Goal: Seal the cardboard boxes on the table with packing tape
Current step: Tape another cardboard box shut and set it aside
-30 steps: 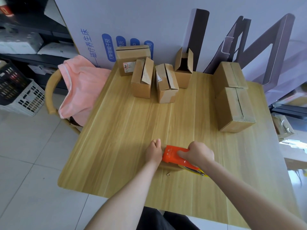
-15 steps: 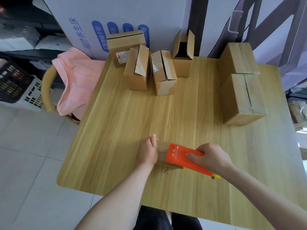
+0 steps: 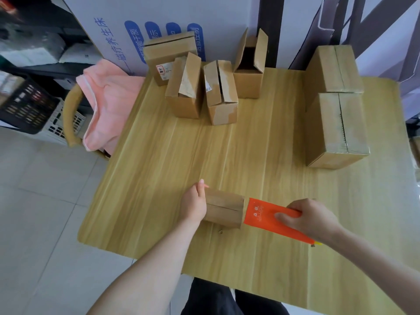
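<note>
The left hand point(image 3: 195, 206) braces the left end of a small cardboard box point(image 3: 223, 210) lying on the bench point(image 3: 227, 160). Its palm is against the cardboard and the one visible finger is straight, so it presses rather than clasps. The right hand point(image 3: 311, 218) is closed around an orange tape dispenser point(image 3: 269, 215), thumb on top. The dispenser's front edge sits just off the box's right end, and the lengthwise seam on the box top lies open to view. I cannot tell whether clear tape already covers that seam.

The step in hand looks like the end of a tape pull along the seam. To do it well, the right hand should carry the dispenser down over the right end so the tape wraps the edge. It should then tilt the cutter to break the strip cleanly, while the left hand holds the box from sliding.

Half a second ago the dispenser covered the right half of the box top, and a second ago nearly all of it. It has since travelled rightward and clear of the box. The left hand has kept its place.

Four more small boxes, one point(image 3: 248, 71) standing with its flaps open, wait well ahead of the left hand. Two larger boxes point(image 3: 336, 130) sit well ahead of the right hand.
</note>
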A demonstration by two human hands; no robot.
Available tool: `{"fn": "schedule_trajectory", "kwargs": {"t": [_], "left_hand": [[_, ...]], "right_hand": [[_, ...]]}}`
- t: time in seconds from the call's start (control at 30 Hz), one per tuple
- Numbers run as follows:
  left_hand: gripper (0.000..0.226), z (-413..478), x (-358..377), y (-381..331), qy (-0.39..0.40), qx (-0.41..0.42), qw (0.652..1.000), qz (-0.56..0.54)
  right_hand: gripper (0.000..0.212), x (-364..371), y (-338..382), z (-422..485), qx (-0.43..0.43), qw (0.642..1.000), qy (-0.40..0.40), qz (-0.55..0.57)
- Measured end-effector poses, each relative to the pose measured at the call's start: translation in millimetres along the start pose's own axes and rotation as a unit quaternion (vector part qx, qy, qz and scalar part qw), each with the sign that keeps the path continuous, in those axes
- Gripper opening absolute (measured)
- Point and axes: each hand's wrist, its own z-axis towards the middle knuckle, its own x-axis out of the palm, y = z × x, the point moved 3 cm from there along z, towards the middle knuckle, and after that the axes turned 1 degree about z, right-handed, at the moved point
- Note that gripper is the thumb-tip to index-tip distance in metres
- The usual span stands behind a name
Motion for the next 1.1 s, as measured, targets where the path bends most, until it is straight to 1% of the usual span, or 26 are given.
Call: {"fn": "schedule_trajectory", "kwargs": {"t": [0.23,0.3,0.33,0.37,0.43,0.47,0.53,0.57,0.6,0.67,0.73,0.93,1.03,1.1], "left_hand": [[0.054,1.4,0.9,1.5,-0.01,-0.002,1.0,0.017],[0.054,-1.1,-0.2,-0.1,-0.023,-0.006,0.999,0.045],[0.055,-3.4,-1.7,-2.7,-0.039,-0.002,0.996,0.076],[0.055,-5.5,-3.5,-6.7,-0.058,0.016,0.991,0.117],[0.052,-7.9,-3.0,-17.2,-0.076,0.098,0.968,0.217],[0.051,-8.8,-0.8,-23.1,-0.071,0.145,0.948,0.275],[0.047,-12.6,8.6,-34.9,-0.024,0.231,0.908,0.35],[0.046,-16.7,16.5,-39.6,0.006,0.273,0.892,0.36],[0.046,-22.5,24.5,-42.4,0.032,0.303,0.884,0.353],[0.049,-32.4,32.3,-45.6,0.05,0.313,0.891,0.325],[0.05,-35.0,31.6,-47.2,0.03,0.305,0.897,0.318],[0.043,-37.0,29.4,-49.6,-0.008,0.319,0.886,0.335],[0.042,-36.4,29.5,-50.7,-0.023,0.324,0.881,0.345],[0.041,-36.2,29.0,-50.6,-0.029,0.325,0.879,0.348]], "right_hand": [[0.029,6.2,-20.4,3.9,0.007,1.0,0.011,-0.021],[0.032,11.9,-14.9,7.0,0.008,0.999,0.007,-0.044],[0.034,14.9,-10.0,9.2,0.008,0.998,0.006,-0.058],[0.037,17.0,-4.6,11.4,0.008,0.997,0.006,-0.071],[0.04,18.2,4.3,14.9,0.014,0.997,0.006,-0.081],[0.041,17.6,7.2,16.0,0.017,0.996,0.005,-0.083],[0.043,15.1,11.3,16.8,0.022,0.995,0.004,-0.092],[0.044,13.8,13.2,17.4,0.024,0.995,0.004,-0.097],[0.045,12.2,15.9,18.0,0.027,0.994,0.004,-0.102],[0.044,8.4,22.8,20.1,0.032,0.993,0.005,-0.114],[0.042,4.7,30.8,22.7,0.035,0.991,0.006,-0.132],[0.036,-3.2,58.3,29.1,0.055,0.982,0.005,-0.179],[0.031,-5.4,63.7,33.5,0.08,0.983,0.019,-0.166],[0.033,-7.9,63.3,37.0,0.103,0.982,0.041,-0.151]]}}
